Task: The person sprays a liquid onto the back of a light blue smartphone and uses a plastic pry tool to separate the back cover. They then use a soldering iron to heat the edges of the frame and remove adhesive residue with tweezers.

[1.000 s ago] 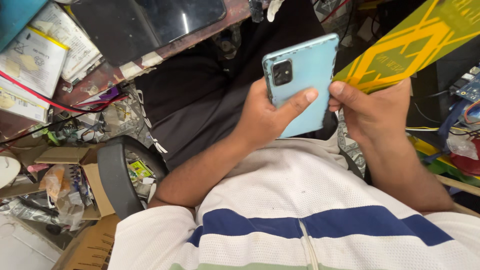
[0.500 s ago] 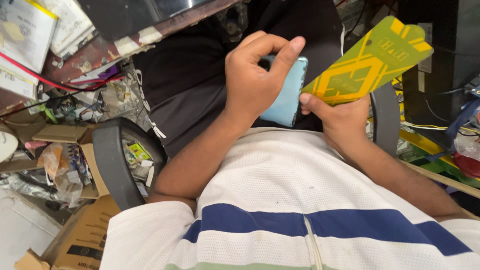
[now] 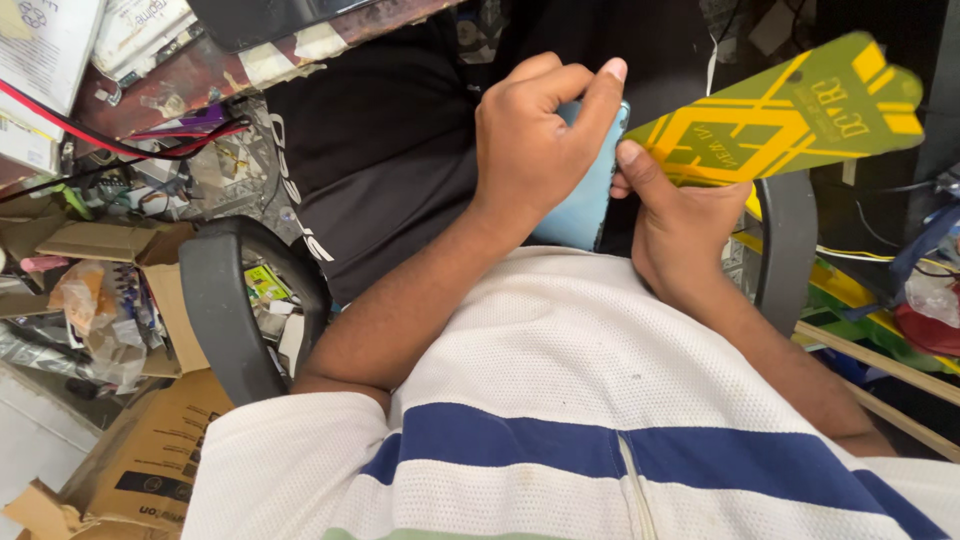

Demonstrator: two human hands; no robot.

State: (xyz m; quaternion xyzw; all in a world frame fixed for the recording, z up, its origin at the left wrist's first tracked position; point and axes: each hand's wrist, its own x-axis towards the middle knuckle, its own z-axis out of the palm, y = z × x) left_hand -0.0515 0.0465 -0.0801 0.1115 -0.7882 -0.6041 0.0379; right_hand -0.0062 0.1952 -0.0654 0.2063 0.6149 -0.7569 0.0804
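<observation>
My left hand (image 3: 540, 140) is wrapped over a light blue phone (image 3: 585, 205), fingers curled across it so only its lower part and right edge show. My right hand (image 3: 680, 230) sits just right of the phone, with its thumb pressed at the phone's edge. It holds the lower end of a flat green card with yellow patterns (image 3: 780, 120), which points up and to the right. Both hands are over my lap, above dark trousers (image 3: 390, 170) and my white shirt with a blue stripe (image 3: 560, 400).
Grey chair armrests curve at the left (image 3: 225, 310) and right (image 3: 785, 240). A cluttered desk edge (image 3: 200, 75) with papers, a dark device and a red cable (image 3: 120, 150) lies upper left. Cardboard boxes (image 3: 150, 450) and wrappers fill the floor at left; cables and coloured items crowd the right.
The phone, earlier held up with its back and camera showing, has come down towards my lap, and my left hand's fingers have closed over it. The green card now sits gripped beside it.
</observation>
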